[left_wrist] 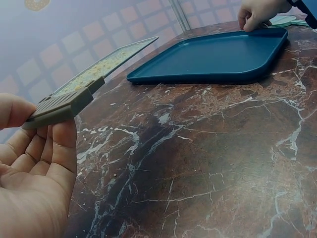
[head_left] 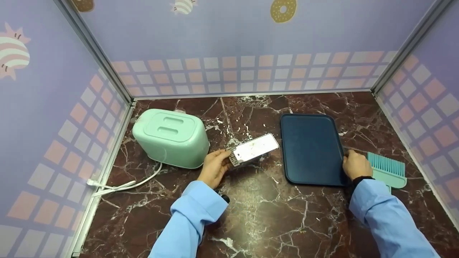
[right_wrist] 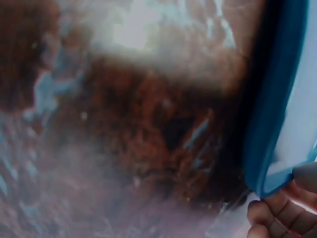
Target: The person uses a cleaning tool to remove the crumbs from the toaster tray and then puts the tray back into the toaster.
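Observation:
My left hand (head_left: 214, 169) pinches the brown slotted end of a crumb tray (head_left: 256, 147), a flat metal sheet with crumbs on it. Thumb above and fingers below hold it raised off the counter and tilted, as the left wrist view shows. On the right, my right hand (head_left: 356, 165) grips the near right rim of a dark blue rectangular tray (head_left: 310, 148), thumb on the rim and fingers curled underneath. Beside my left hand stands a mint-green toaster (head_left: 170, 139) with a lid over its top. Partly behind the right hand and sleeve lies a green brush (head_left: 389, 170) with teal bristles.
The toaster's white cord (head_left: 143, 182) runs along the left side of the dark red marbled counter (head_left: 279, 222). White bits are scattered on the counter between toaster and blue tray. Patterned wall panels (head_left: 247, 36) enclose the back and both sides.

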